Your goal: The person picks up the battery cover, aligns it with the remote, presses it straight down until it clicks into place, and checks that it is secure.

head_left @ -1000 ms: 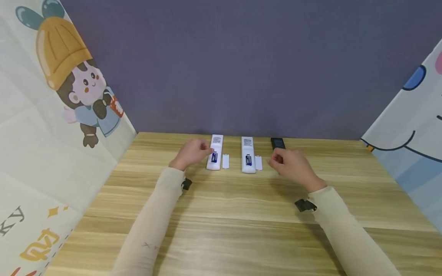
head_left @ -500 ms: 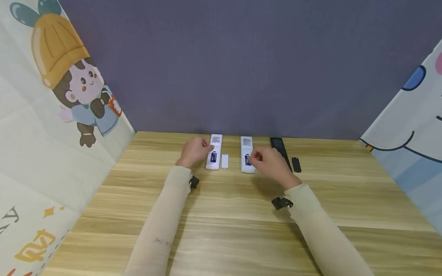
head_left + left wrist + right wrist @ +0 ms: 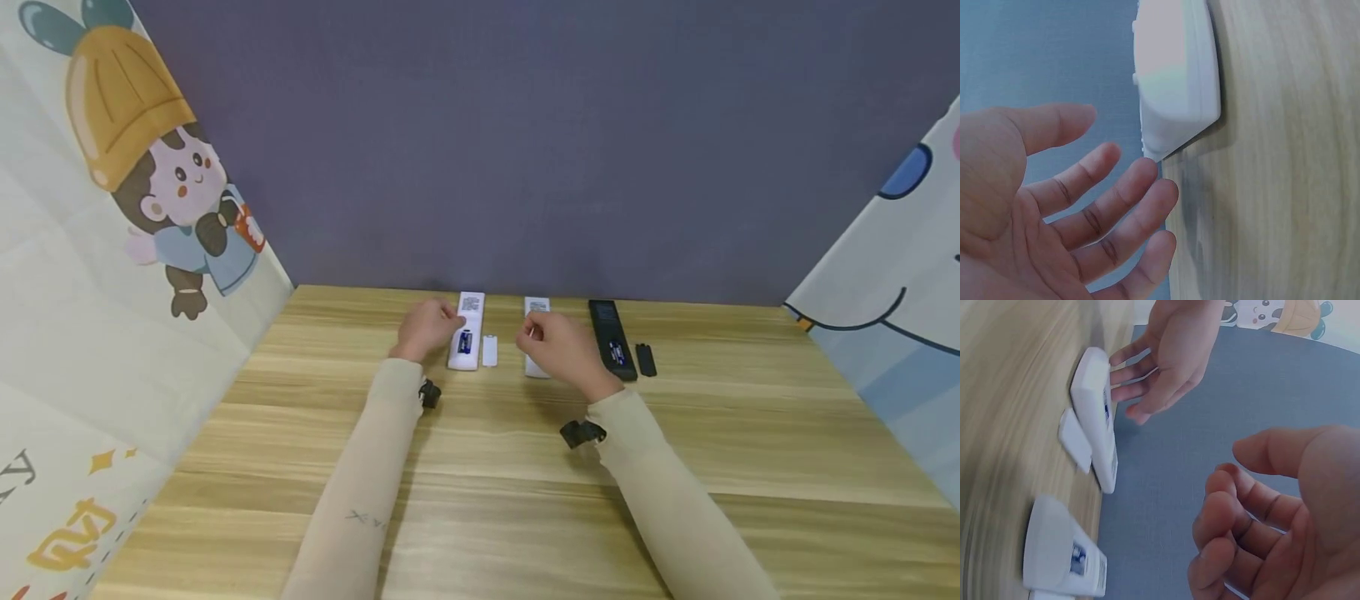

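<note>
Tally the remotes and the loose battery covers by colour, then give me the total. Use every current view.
White remotes: 2
Black remote: 1
White covers: 2, one showing only partly, in the right wrist view
Black cover: 1
Total: 6

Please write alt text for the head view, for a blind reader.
A person's left hand is at a long white plastic remote control, the right hand above a second one, and a long black plastic remote control lies farther right on a wooden table. One rectangular white cover and one black cover lie nearby.
</note>
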The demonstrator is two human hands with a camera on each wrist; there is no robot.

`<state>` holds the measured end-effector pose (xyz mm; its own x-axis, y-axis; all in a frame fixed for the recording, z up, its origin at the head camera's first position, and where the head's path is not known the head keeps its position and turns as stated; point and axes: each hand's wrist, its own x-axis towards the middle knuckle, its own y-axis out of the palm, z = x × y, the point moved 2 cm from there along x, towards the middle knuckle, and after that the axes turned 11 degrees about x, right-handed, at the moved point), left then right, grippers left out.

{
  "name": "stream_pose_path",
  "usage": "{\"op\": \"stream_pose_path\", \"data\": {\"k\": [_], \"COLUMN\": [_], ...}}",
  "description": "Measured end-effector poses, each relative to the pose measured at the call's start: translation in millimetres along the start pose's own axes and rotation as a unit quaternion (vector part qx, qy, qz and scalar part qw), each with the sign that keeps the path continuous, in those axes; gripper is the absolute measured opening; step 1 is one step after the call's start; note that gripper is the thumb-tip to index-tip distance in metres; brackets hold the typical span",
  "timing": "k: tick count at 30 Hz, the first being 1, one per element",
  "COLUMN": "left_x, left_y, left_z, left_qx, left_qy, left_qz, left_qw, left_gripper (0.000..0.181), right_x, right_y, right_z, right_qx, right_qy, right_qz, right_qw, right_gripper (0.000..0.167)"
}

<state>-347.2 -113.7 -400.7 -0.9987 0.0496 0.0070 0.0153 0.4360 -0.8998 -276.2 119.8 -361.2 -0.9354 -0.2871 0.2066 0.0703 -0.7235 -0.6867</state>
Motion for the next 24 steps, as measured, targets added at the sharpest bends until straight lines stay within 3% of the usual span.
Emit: {"op": "stream_pose_path", "data": {"k": [15, 24], "left_x": [3.5, 4.7], "left_y": [6.1, 10.3], "left_z": [4.6, 6.8], "left_qx": [-0.019, -0.021], "left_qy": [-0.023, -0.026], "left_qz": [0.001, 0.006], "left_qw": [0.9996, 0.9994], "left_gripper": [0.027, 0.029], "right_x": [29.0, 41.5], "right_y": [26, 44], "right_z": [18, 16], "right_qx": [0.016, 0.026], "right_qy": [0.027, 0.060], "right_qz": [-0.008, -0.015], "right_qw": [0.9995, 0.9977], "right_gripper": [0.016, 0.016]}}
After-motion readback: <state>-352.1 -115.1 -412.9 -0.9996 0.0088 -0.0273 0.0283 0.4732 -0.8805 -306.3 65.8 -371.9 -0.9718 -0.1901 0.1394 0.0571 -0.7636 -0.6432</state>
